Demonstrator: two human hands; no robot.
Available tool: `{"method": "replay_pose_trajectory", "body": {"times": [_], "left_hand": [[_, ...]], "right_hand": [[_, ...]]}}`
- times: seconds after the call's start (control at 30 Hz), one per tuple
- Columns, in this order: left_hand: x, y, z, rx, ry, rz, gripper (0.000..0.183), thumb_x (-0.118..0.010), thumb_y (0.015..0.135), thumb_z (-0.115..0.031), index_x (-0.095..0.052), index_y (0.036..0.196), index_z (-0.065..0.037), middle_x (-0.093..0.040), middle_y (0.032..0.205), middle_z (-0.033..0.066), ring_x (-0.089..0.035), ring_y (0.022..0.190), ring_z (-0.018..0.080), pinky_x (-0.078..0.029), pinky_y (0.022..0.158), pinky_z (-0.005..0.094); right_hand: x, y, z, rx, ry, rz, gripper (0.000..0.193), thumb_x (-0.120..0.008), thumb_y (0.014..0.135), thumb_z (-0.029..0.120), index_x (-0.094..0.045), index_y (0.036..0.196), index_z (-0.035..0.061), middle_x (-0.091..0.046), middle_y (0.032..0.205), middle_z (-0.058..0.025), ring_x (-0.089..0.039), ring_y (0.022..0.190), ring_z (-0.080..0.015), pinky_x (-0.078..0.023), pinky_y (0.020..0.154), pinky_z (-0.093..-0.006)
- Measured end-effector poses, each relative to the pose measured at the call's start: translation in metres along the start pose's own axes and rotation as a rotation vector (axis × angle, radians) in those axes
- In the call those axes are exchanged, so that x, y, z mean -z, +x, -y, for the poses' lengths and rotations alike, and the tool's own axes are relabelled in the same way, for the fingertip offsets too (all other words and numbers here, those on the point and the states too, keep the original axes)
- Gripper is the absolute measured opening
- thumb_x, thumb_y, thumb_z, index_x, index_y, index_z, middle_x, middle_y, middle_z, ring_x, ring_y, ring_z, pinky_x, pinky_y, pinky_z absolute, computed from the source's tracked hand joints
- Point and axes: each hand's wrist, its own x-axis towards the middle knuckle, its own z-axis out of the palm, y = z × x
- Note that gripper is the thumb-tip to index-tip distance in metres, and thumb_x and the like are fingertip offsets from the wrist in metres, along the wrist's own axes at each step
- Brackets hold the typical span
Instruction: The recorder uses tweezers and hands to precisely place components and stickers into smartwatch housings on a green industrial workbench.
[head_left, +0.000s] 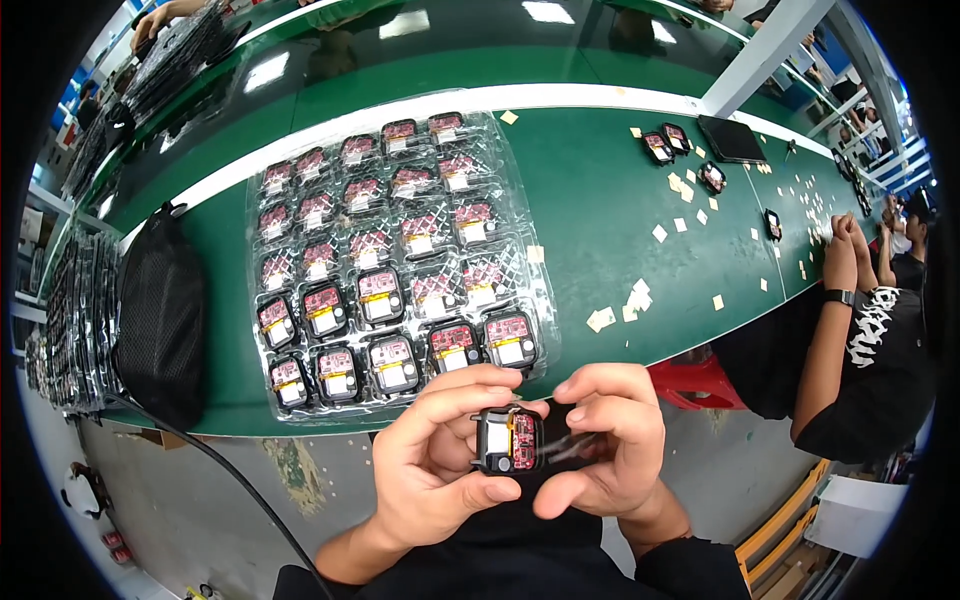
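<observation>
One module (508, 440) held; tray (514, 188): perhaps 25.

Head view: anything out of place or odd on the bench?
Pale paper squares lie scattered across the green bench, which looks untidy. A few watch-shaped units lie loose to the right at mixed angles, unlike those in rows in the clear tray. The held unit shows no obvious damage.

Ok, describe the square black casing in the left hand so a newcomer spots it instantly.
Start at the clear plastic tray on the long green table. Below its near edge, the bare left hand holds the square black casing. Unlike the tray's similar casings, its red circuit board sits right of its white panel.
</observation>
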Motion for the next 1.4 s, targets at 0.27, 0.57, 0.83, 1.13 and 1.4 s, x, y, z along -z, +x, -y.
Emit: {"method": "replay_pose_trajectory", "body": {"times": [0.27,0.57,0.83,1.13,1.4], "left_hand": [[0.005,0.001,0.002,-0.016,0.009,-0.109,0.064,-0.084,0.083,-0.005,-0.051,0.136,0.009,-0.047,0.142,0.0229,-0.061,0.125,0.0350,-0.052,0.107,0.0434],[-0.007,0.004,-0.004,0.087,0.133,-0.324,0.075,-0.090,0.078,-0.040,-0.057,0.129,0.005,-0.057,0.130,0.0222,-0.069,0.110,0.0326,-0.058,0.097,0.0437],[0.006,0.001,0.002,0.012,0.012,-0.093,0.062,-0.084,0.082,-0.002,-0.053,0.134,0.011,-0.045,0.143,0.0221,-0.061,0.125,0.0342,-0.052,0.108,0.0436],[0.006,0.001,0.000,-0.011,0.089,-0.071,0.061,-0.084,0.083,-0.001,-0.054,0.134,0.011,-0.045,0.142,0.0210,-0.061,0.124,0.0314,-0.052,0.108,0.0429],[0.003,0.001,-0.004,0.011,0.200,-0.117,0.061,-0.086,0.082,-0.004,-0.056,0.132,0.011,-0.046,0.140,0.0190,-0.061,0.121,0.0248,-0.054,0.105,0.0382]], "right_hand": [[0.000,-0.003,-0.007,0.022,-0.423,0.019,0.034,-0.085,0.073,0.004,-0.070,0.103,0.0022,-0.062,0.092,-0.0100,-0.064,0.065,-0.0206,-0.053,0.051,-0.0298],[0.001,-0.001,-0.009,0.226,-0.568,0.061,0.027,-0.081,0.077,0.001,-0.075,0.103,-0.0011,-0.068,0.087,-0.0080,-0.059,0.055,-0.0124,-0.047,0.048,-0.0263],[0.001,0.001,-0.008,0.171,-0.466,0.040,0.027,-0.081,0.073,-0.001,-0.074,0.099,-0.0019,-0.069,0.083,-0.0083,-0.064,0.059,-0.0155,-0.051,0.050,-0.0273],[0.005,0.003,-0.001,0.030,-0.404,0.066,0.017,-0.082,0.077,0.004,-0.075,0.092,0.0016,-0.070,0.080,-0.0074,-0.069,0.064,-0.0210,-0.052,0.056,-0.0292],[0.002,-0.001,-0.001,0.083,-0.496,0.053,0.016,-0.079,0.078,0.002,-0.074,0.093,-0.0003,-0.069,0.080,-0.0091,-0.067,0.061,-0.0219,-0.052,0.053,-0.0299]]}}
